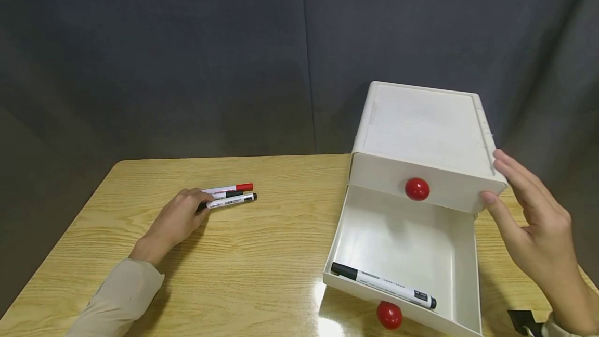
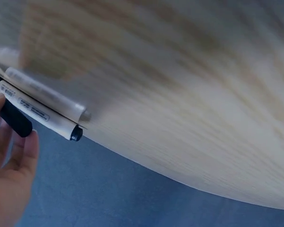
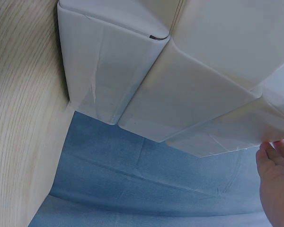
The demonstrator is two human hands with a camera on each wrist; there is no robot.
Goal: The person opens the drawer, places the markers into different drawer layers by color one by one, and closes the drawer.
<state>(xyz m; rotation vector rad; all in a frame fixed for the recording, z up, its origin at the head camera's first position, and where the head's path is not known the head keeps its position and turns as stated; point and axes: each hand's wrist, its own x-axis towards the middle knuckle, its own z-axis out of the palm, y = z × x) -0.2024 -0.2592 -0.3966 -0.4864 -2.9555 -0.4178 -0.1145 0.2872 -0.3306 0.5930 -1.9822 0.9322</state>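
Black-capped marker (image 2: 15,118) in left hand (image 1: 181,216)

The person's left sleeve (image 1: 122,295) is plain beige, loose-fitting and softly creased, its cuff ending at the wrist in a slightly uneven edge. A small part of the right sleeve (image 1: 556,328), similarly pale, shows at the bottom of the head view. Just beside it is a small black, angular piece (image 1: 521,320), its attachment hard to make out. The hands, left hand (image 1: 180,215) and right hand (image 1: 538,222) alike, are bare.
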